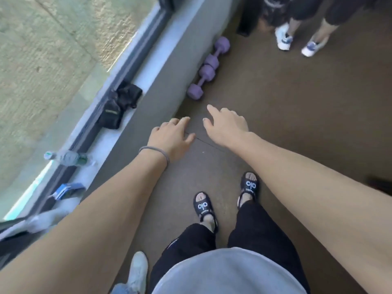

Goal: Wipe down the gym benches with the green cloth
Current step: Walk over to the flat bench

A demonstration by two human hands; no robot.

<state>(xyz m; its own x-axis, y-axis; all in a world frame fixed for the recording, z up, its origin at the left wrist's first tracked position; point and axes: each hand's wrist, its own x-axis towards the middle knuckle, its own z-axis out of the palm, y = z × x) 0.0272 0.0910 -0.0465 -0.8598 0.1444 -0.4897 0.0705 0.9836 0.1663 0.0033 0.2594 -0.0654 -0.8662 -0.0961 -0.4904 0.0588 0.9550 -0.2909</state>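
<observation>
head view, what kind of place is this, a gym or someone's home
Most likely a gym or fitness studio. Two purple hex-ended dumbbells lie on the dark rubber-like floor by the grey window ledge, which holds a clear plastic water bottle; another person in white trainers stands nearby.

Your left hand and right hand hang side by side over the floor, apart, above your two sandalled feet at 6 o'clock. Two dumbbells lie end to end at 12, against the ledge base. On the ledge at 9: gloves, then a bottle nearer you. Another person's shoes stand at 1 o'clock.
</observation>
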